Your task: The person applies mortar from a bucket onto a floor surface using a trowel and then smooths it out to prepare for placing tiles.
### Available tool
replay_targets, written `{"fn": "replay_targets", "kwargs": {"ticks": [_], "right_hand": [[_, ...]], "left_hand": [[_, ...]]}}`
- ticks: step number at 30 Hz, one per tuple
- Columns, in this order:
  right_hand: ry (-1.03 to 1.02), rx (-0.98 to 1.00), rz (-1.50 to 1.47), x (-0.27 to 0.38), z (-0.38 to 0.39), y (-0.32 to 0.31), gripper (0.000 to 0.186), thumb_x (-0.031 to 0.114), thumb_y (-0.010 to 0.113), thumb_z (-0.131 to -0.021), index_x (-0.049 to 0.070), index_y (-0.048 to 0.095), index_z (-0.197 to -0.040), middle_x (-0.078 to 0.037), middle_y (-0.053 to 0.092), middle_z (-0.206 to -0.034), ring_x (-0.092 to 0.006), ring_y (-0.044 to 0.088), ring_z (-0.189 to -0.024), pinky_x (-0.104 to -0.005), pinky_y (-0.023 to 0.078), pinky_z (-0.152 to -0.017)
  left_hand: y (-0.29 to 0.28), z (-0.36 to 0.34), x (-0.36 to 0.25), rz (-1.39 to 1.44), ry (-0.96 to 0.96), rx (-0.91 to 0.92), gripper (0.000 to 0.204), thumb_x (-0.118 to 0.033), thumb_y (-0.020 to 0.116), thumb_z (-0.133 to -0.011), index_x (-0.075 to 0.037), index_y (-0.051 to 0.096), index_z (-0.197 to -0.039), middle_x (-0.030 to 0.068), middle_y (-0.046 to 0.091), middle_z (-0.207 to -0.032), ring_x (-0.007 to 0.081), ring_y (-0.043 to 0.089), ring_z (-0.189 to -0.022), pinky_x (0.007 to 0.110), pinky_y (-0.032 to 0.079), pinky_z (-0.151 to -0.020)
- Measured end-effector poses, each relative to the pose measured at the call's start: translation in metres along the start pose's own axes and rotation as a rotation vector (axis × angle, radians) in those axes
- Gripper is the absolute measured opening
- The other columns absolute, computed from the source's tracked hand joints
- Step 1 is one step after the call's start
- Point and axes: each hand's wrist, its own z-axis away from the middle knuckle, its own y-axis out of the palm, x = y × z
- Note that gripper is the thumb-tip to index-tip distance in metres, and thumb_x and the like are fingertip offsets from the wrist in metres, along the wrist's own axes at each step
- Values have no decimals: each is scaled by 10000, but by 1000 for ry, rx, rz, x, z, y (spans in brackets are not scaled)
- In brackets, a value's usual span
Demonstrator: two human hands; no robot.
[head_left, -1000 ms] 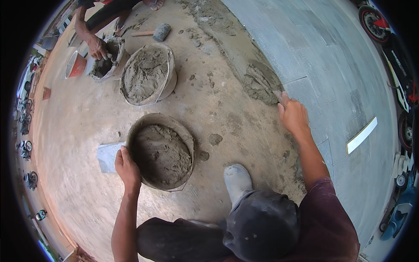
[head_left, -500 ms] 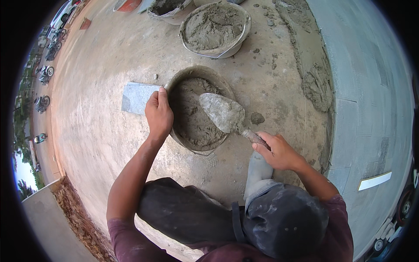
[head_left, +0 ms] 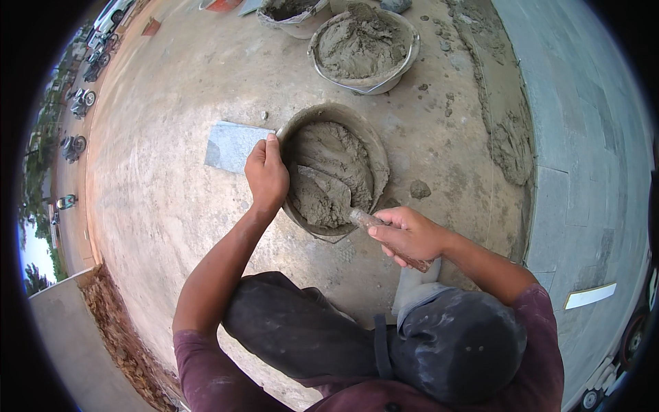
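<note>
My left hand [head_left: 268,168] grips the left rim of a mortar-smeared bucket [head_left: 377,147] holding grey wet mortar [head_left: 333,144]. A light grey stone tile [head_left: 230,144] lies on the concrete just left of that hand. My right hand [head_left: 405,233] holds a trowel by its handle [head_left: 364,218], its blade [head_left: 319,185] sunk into the mortar at the bucket's near-left side and partly covered by it.
Beyond are a heaped mortar bucket [head_left: 364,48], another bucket [head_left: 292,15] and a red container [head_left: 216,4]. On the right, a strip of spread mortar [head_left: 508,137] with a string borders grey paving [head_left: 576,172] bearing a white strip [head_left: 590,295]. Motorbikes [head_left: 81,99] stand far left.
My right hand and trowel have come from the mortar strip to the bucket; the blade has dipped from above the mortar into it. The view has shifted, and the other person has left it.
</note>
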Motion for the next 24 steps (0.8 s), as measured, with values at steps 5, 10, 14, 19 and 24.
{"fn": "replay_targets", "kwargs": {"ticks": [5,10,14,19,24], "right_hand": [[-5,-6,-281,1,21,-11,274,313,544,-1094,40,559,-1078,-30,597,-746,-99,576,-519,-276,463,-443],[-167,-367,-288,-19,84,-47,287,308,553,-1093,33,585,-1169,-16,588,-736,-85,558,-519,-252,431,-462],[-213,-950,92,-33,131,-94,312,289,627,-1046,0,612,-1162,-33,588,-716,-127,573,-540,-299,470,-510],[141,-1467,1044,-45,134,-177,433,237,597,-1013,3,585,-1377,-217,702,-871,-422,719,-808,-500,565,-730],[342,-1597,1285,-38,142,-222,483,291,594,-1014,25,565,-1416,-243,718,-998,-436,723,-885,-521,576,-788]], "left_hand": [[-7,-7,5,-29,55,43,460,-324,472,-1117,24,617,-854,5,572,-758,94,467,-754,316,416,-689],[-2,-9,28,286,-34,86,409,-299,456,-1129,9,674,-971,-25,588,-824,69,468,-785,266,409,-724],[1,-11,16,266,-38,116,406,-296,457,-1129,14,672,-980,-21,605,-858,70,477,-805,268,415,-741],[2,-13,17,269,-31,143,413,-305,463,-1126,19,672,-977,-18,598,-856,73,477,-812,264,417,-754],[6,-16,11,155,-17,125,415,-312,461,-1125,8,668,-962,-21,575,-838,70,459,-806,261,410,-744]]}}
